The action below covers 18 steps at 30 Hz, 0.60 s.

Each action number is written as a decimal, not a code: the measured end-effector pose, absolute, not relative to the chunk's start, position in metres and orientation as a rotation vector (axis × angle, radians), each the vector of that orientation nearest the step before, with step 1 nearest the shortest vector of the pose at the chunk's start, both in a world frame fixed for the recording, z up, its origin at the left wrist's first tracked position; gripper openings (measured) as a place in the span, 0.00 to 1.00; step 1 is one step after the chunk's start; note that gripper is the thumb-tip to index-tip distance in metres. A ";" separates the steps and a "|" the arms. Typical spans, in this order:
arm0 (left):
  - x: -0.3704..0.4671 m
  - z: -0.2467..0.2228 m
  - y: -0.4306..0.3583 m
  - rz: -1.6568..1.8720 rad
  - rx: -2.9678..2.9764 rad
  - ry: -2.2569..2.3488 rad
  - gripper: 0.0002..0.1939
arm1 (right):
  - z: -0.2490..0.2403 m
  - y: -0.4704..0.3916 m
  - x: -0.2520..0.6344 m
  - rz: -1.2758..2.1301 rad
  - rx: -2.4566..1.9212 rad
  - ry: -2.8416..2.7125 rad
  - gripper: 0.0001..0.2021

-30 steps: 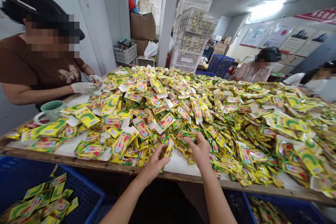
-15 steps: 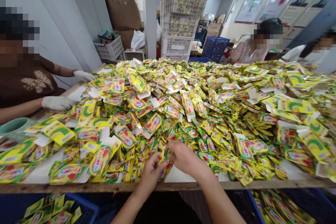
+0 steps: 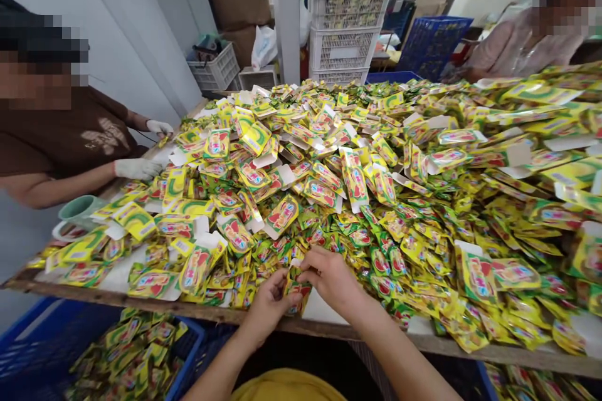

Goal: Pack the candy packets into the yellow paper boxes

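My left hand (image 3: 270,307) is closed around a small yellow and green printed box (image 3: 298,302), close to the table's front edge. An open white flap stands up at the box's top. My right hand (image 3: 327,269) is at that open end, its fingertips pinched on a small green and yellow sachet (image 3: 294,272), mostly hidden by the fingers. Beyond my hands spreads a heap of loose small sachets (image 3: 390,257). Printed boxes, many with open white flaps, lie on and around it, such as one box (image 3: 282,216) just past my hands.
Blue crates (image 3: 195,341) with packed boxes stand below the table's wooden edge (image 3: 226,312). To the left, a co-worker in white gloves (image 3: 136,168) works by a green cup (image 3: 79,210). Another person (image 3: 508,44) sits at far right. White crates (image 3: 345,47) are stacked behind.
The view has tilted down and turned left, showing more of the left blue crate. Both hands stay at the box. The co-worker's gloved hands have shifted slightly.
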<state>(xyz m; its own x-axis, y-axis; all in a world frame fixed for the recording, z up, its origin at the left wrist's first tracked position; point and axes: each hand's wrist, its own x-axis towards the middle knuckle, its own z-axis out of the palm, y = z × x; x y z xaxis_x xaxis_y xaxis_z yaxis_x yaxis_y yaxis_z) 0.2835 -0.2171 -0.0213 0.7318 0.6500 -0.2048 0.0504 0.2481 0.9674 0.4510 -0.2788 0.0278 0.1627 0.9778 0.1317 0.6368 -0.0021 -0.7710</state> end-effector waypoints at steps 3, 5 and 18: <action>0.285 -0.021 -0.218 0.470 1.285 0.678 0.17 | 0.031 -0.281 0.447 0.564 -1.735 -1.610 0.04; 0.286 -0.021 -0.218 0.469 1.273 0.678 0.18 | 0.033 -0.284 0.444 0.505 -1.767 -1.668 0.04; 0.259 -0.012 -0.200 0.323 1.203 0.749 0.19 | -0.008 -0.308 0.404 1.030 -1.504 -0.529 0.19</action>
<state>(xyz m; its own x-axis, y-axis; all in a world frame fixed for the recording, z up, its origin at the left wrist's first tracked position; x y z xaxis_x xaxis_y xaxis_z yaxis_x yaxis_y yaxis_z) 0.2590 -0.1999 -0.0119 0.7218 0.5975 -0.3493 0.1554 0.3518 0.9231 0.4044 -0.3078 -0.0078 0.5081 0.8057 -0.3043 -0.2219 -0.2190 -0.9502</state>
